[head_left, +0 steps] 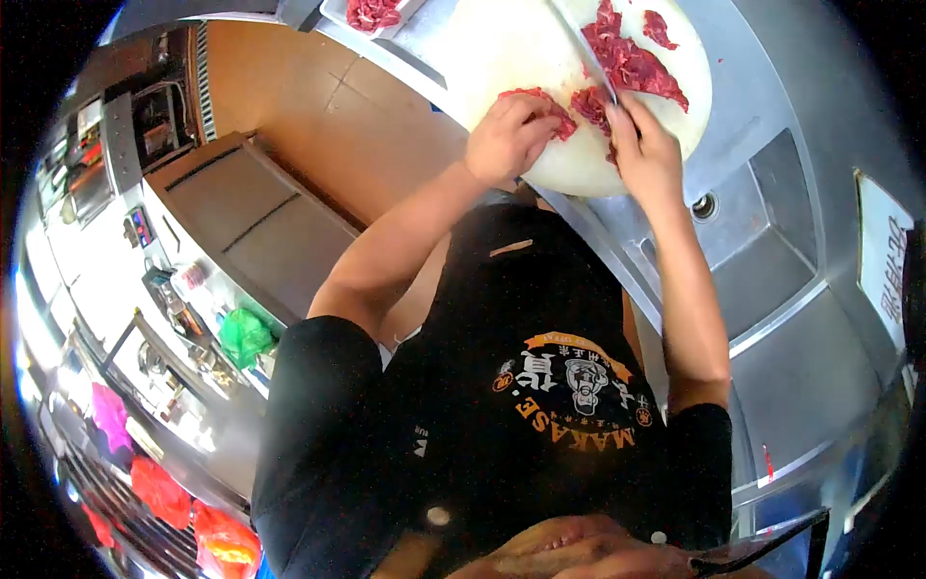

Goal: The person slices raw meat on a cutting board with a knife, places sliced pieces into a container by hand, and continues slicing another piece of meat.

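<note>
A round white cutting board [511,53] lies at the top of the view with raw red meat on it. My right hand [648,152] is closed round the handle of a knife [585,48], whose blade points away from me across the board. My left hand [508,138] has its fingers curled over a piece of meat [563,123], holding it against the board. Between my hands, beside the blade, lies a small cut of meat [589,108]. A larger heap of sliced meat [641,72] sits right of the blade, with a loose slice [660,29] beyond it.
A white tray [397,21] with more meat stands left of the board. A steel sink [752,265] with a drain is to the right. At the left are a metal cabinet [260,212], a green bag [246,338] and red bags [162,490].
</note>
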{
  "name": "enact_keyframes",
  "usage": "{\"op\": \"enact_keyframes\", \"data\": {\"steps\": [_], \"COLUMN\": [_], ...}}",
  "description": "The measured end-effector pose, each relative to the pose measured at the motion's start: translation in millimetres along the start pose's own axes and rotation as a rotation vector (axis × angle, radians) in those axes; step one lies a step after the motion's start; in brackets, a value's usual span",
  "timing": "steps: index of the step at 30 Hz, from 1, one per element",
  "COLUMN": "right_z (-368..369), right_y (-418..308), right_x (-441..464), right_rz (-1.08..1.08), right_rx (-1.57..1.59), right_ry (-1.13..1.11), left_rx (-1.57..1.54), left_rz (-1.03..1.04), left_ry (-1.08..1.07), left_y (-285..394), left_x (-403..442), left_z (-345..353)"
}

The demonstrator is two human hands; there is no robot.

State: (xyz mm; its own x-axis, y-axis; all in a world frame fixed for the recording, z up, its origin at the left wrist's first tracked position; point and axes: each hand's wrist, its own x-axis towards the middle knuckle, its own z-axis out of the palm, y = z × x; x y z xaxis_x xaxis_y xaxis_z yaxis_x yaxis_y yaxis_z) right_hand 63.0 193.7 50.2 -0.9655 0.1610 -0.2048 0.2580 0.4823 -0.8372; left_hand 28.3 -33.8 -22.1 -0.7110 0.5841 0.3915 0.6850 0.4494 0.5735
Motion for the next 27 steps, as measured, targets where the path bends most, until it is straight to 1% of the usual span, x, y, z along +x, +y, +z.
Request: {"op": "enact_keyframes", "data": {"steps": [1,2,4,7,10,12,14,15,16,17,19,20,21,22,24,25,26,27], "right_z": [-15,-24,-44,-56,-45,-16,17,25,30,36,25,12,-9,-28,-38,-43,-51,-55], "right_y": [5,13,6,10,16,14,9,2,-5,-3,-10,-6,-10,-24,10,10,7,8], "right_x": [-21,-44,-81,-108,-98,-67,-20,2,27,39,37,25,9,-8,-51,-67,-81,-92], "right_rz": [0.0,-0.091,-0.072,-0.026,-0.02,-0.08,-0.198,-0.094,0.0,0.028,-0.007,0.006,0.115,0.276,-0.049,-0.157,-0.082,-0.072], "right_rx": [-0.052,-0.125,-0.203,-0.192,-0.246,-0.192,-0.132,-0.144,-0.083,0.029,-0.009,0.098,0.059,0.005,-0.139,-0.183,-0.208,-0.205], "right_ry": [-0.073,-0.109,-0.222,-0.235,-0.264,-0.218,-0.178,-0.239,-0.257,-0.183,0.075,0.08,-0.017,-0.16,-0.178,-0.18,-0.265,-0.267], "left_rx": [0.002,0.005,0.016,0.038,0.044,0.054,0.037,0.025,0.001,0.01,0.034,0.033,0.039,0.045,0.05,0.059,0.07,0.075], "left_rz": [-0.006,-0.012,-0.018,-0.002,-0.006,-0.036,-0.041,-0.035,-0.001,-0.002,0.008,-0.021,-0.028,-0.034,-0.04,-0.037,-0.036,-0.034], "left_ry": [-0.004,-0.004,-0.007,-0.018,-0.032,-0.05,-0.047,-0.046,-0.044,-0.046,-0.035,-0.014,-0.009,-0.003,-0.003,-0.004,-0.008,-0.011], "left_y": [2,2,3,3,4,4,4,4,1,4,2,4,4,4,6,5,4,4], "left_x": [0,1,2,3,3,2,0,1,1,-2,1,0,-1,-1,-3,-2,-2,-2], "left_z": [1,0,0,-1,-1,-2,-1,-1,-2,-3,-4,-5,-4,-3,0,0,-1,-1]}}
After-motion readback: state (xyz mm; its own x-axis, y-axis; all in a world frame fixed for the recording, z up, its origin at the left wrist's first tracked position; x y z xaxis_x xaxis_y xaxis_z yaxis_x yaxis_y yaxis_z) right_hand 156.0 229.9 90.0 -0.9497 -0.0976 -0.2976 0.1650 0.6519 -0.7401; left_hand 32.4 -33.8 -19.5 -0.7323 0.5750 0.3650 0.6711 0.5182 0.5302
